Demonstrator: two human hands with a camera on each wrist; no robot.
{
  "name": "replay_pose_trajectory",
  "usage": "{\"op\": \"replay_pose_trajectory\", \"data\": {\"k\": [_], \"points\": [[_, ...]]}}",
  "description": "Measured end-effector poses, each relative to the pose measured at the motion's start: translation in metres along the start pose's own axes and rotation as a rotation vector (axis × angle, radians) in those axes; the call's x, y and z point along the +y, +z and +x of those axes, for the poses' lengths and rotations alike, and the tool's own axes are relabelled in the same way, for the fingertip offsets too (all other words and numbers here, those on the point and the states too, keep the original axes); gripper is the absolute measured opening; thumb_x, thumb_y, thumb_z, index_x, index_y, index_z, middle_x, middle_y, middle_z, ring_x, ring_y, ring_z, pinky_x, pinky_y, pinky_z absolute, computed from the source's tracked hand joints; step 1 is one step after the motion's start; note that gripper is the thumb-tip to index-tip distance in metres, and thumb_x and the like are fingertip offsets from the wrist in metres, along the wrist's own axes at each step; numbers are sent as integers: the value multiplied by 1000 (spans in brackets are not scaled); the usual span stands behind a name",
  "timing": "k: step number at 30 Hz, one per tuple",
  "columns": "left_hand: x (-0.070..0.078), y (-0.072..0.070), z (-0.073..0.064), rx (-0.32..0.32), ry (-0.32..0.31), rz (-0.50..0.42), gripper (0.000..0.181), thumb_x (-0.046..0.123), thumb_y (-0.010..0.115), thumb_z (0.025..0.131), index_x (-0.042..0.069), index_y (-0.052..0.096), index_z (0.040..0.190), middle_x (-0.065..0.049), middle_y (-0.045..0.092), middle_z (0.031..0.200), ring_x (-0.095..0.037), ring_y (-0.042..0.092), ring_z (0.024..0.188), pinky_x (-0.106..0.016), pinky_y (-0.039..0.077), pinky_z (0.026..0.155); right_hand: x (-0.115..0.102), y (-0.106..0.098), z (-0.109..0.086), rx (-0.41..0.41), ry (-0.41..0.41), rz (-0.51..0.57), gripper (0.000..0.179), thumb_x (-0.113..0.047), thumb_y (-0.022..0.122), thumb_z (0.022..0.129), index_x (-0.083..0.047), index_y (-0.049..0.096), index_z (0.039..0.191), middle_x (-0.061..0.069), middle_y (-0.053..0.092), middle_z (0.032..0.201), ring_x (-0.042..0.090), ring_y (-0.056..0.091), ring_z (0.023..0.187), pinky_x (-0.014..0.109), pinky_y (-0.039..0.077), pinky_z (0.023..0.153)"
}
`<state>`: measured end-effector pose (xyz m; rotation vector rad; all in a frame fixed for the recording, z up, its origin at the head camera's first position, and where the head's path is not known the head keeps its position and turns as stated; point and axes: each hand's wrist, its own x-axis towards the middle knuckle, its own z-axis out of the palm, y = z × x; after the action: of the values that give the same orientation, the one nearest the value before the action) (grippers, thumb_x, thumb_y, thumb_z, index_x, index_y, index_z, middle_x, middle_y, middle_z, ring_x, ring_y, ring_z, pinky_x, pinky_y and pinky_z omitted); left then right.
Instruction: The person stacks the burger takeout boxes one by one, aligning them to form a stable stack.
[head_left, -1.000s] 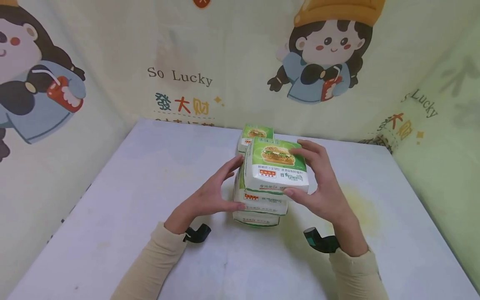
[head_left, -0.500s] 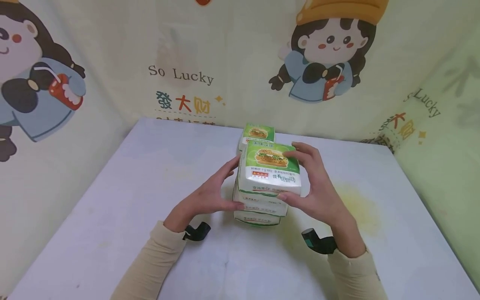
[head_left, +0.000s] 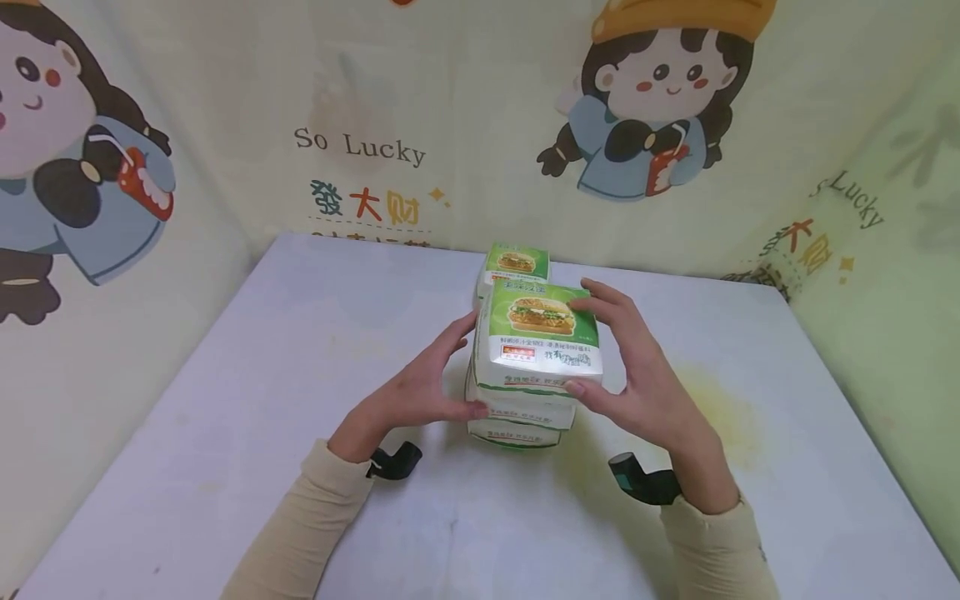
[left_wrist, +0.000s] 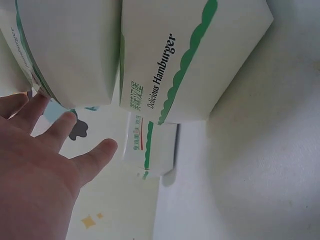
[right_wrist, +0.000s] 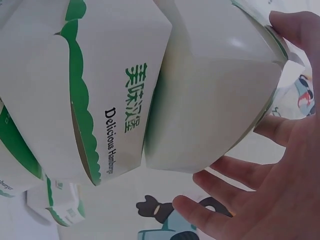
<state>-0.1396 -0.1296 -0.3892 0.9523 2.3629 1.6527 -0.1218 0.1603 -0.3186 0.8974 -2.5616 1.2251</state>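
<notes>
Top hamburger box (head_left: 538, 337) is just right of the frame's centre, held between thumb and fingers of the right hand (head_left: 637, 383), while the left hand (head_left: 420, 379) pinches the left side of the middle box (head_left: 532, 410) beneath. Under that, the bottom box (head_left: 513, 435) rests on the tabletop (head_left: 360, 317), with another box (head_left: 517, 262) behind.

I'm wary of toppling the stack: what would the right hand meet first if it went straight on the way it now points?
Most likely the top burger box: the right hand points forward and leftward, its thumb at the box's near edge. The depth between palm and box is unclear.
</notes>
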Motion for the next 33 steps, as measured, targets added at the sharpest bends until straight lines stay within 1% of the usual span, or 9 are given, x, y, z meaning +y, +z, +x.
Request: {"op": "replay_pose_trajectory", "data": {"k": [7,11,14,18,21,27,30,33], "points": [[4,1,-1,11,-25,26,109,24,87,73,37,17,156,10,27,160,-11,23,148,-54,26,121,-5,-3,-3,-22,2,-23,83,-20,80,75,-29,40,147,-2,26,161,23,26,147,65,36,108],[5,1,-1,20,-10,33,109,23,87,73,35,18,156,9,29,158,-14,24,148,-55,27,121,-6,-4,-3,-5,-4,-47,85,-19,83,74,-27,40,147,-1,27,160,23,27,147,65,37,108],[6,0,-1,27,-7,36,110,22,88,72,34,18,156,9,31,158,-14,25,148,-53,27,121,-6,-4,-2,3,-3,-62,86,-20,84,74,-27,40,148,-1,28,160,23,27,147,66,38,107],[6,1,-1,25,-8,32,112,22,89,71,35,17,156,9,28,159,-14,24,148,-53,27,121,-5,-5,-3,-6,2,-53,86,-21,84,74,-28,39,148,-3,27,160,23,27,147,65,37,108],[5,3,0,23,5,22,114,20,89,70,34,16,156,8,25,160,-14,21,149,-56,26,121,-5,-7,-5,-8,-4,-49,90,-21,84,73,-29,37,149,-5,24,161,23,25,148,66,36,108],[5,4,1,24,27,3,116,18,89,70,35,14,157,9,21,162,-14,18,150,-56,25,121,-3,-10,-8,-21,-25,-46,96,-22,83,72,-29,31,153,-4,19,163,24,22,149,70,33,108],[6,4,0,24,41,-16,119,16,89,69,35,12,157,9,18,163,-14,16,151,-58,24,121,1,-12,-9,-14,-57,-37,95,-25,81,74,-27,30,154,-3,20,163,25,23,149,68,32,109],[9,3,0,31,60,-32,121,14,89,68,35,11,158,9,14,164,-13,13,152,-60,22,120,6,-14,-8,6,-94,-26,89,-36,76,81,-24,30,155,0,21,163,24,24,148,64,33,109]]}}
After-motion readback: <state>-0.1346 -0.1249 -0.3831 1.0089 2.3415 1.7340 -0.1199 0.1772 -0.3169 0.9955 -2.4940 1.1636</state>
